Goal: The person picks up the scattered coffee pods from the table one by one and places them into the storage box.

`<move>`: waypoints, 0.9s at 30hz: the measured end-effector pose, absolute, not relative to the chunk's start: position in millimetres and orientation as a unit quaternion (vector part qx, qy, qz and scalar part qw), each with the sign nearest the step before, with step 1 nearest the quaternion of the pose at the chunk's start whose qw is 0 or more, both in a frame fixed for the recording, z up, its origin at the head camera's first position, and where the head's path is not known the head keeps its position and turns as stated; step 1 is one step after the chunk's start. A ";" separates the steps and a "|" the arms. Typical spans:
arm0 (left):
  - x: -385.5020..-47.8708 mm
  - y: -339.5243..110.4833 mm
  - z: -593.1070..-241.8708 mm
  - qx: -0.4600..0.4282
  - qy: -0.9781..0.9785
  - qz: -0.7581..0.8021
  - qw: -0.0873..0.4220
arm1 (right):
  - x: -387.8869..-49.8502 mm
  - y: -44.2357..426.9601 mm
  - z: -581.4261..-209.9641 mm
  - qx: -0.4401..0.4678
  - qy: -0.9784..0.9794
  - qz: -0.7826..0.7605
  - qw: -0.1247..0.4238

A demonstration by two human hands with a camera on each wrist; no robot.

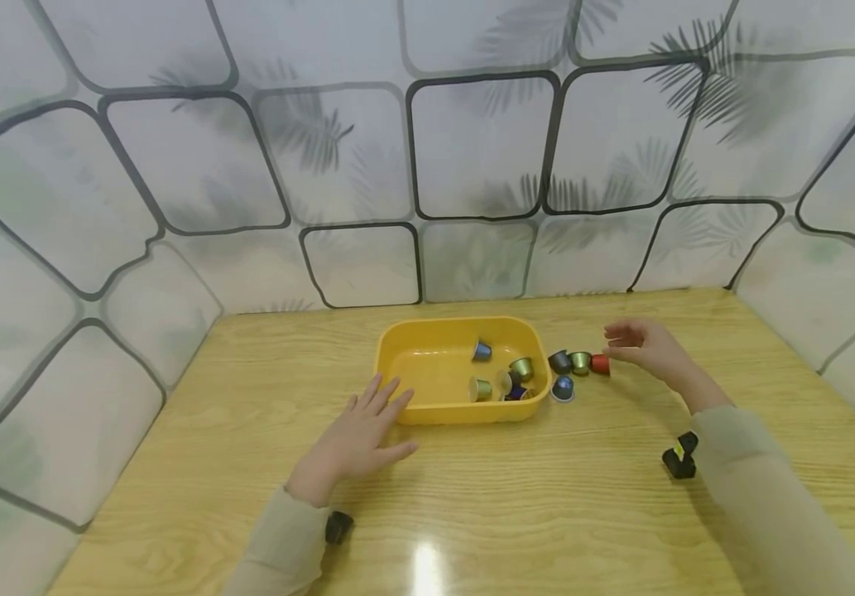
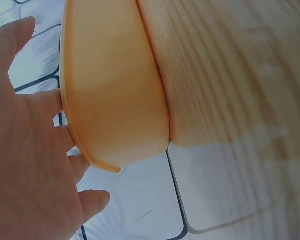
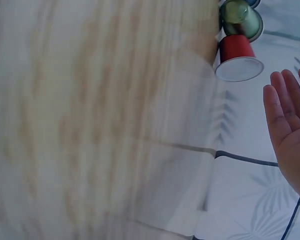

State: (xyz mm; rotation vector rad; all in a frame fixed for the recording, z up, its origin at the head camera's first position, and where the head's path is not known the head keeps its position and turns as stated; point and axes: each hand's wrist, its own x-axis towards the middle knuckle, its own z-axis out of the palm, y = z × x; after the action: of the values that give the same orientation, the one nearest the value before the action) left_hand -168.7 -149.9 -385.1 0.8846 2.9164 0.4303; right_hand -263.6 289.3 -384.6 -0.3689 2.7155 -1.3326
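A yellow tray (image 1: 427, 331) stands on the wooden table with several capsules in its right half, among them a blue one (image 1: 482, 351) and a green one (image 1: 521, 368). My left hand (image 1: 356, 434) rests, fingers spread, at the tray's (image 2: 115, 85) front left rim; the left wrist view shows the hand (image 2: 35, 150) against that rim. Right of the tray lie a dark capsule (image 1: 560, 362), a green one (image 1: 580, 362), a red one (image 1: 600, 364) and a blue one (image 1: 563, 388). Just beyond the red capsule (image 3: 236, 50), my right hand (image 1: 649, 352) hovers, fingers slightly bent, holding nothing.
Black wrist devices show beside the left sleeve (image 1: 338, 527) and the right sleeve (image 1: 680, 457). Behind the table (image 1: 509, 497) hangs a pale backdrop (image 1: 479, 149) with dark outlines and leaf patterns, which also runs along both sides.
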 end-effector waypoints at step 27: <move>-168.1 -149.5 -384.3 0.282 0.949 0.139 0.036 | -272.5 294.3 -401.7 -0.121 0.899 -0.400 0.132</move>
State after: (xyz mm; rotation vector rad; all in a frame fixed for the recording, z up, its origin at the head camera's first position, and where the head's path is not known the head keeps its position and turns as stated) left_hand -168.1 -149.5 -384.3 0.8653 2.9135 0.4272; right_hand -272.5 294.3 -401.7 -0.3507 2.6096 -1.1600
